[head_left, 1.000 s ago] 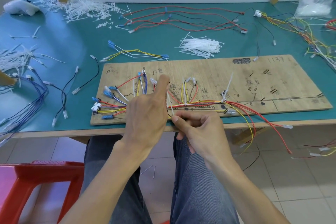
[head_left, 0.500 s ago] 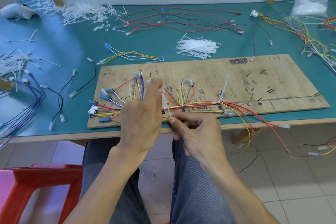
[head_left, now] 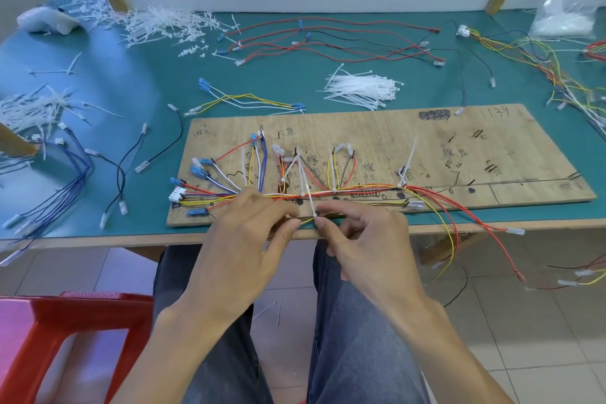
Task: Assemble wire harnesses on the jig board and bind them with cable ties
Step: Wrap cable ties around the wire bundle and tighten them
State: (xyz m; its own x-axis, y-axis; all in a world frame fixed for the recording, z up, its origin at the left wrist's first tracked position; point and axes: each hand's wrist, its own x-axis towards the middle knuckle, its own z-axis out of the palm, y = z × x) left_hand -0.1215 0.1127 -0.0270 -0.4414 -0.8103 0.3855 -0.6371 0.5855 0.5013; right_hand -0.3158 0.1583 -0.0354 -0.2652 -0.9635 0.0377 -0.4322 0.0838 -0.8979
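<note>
- The jig board [head_left: 426, 148] lies on the green table [head_left: 137, 92], its long edge along the table's 6 o'clock side.
- The wire harness [head_left: 360, 188] runs from 9 to 3 o'clock across the near half of the board. Blue and white connectors fan out at its 9 o'clock end, and red and yellow leads hang over the table edge at about 4 o'clock.
- The left hand [head_left: 249, 233] sits at the board's 6 o'clock edge with fingers curled. Its thumb and fingertips pinch the harness wires there.
- The right hand [head_left: 367, 246], just to the 3 o'clock side of the left, pinches the head end of a white cable tie [head_left: 308, 194] between thumb and forefinger.
- The tie's tail points toward 11 o'clock across the harness.
- A pile of unused ties [head_left: 360, 92] lies at 12 o'clock from the hands, beyond the board.
- Loose red and black wires [head_left: 328, 40] lie farther back.
- Cut tie scraps [head_left: 157, 23] are scattered at 10 o'clock.
- A red stool [head_left: 49, 338] stands at 8 o'clock, beside the person's leg.
</note>
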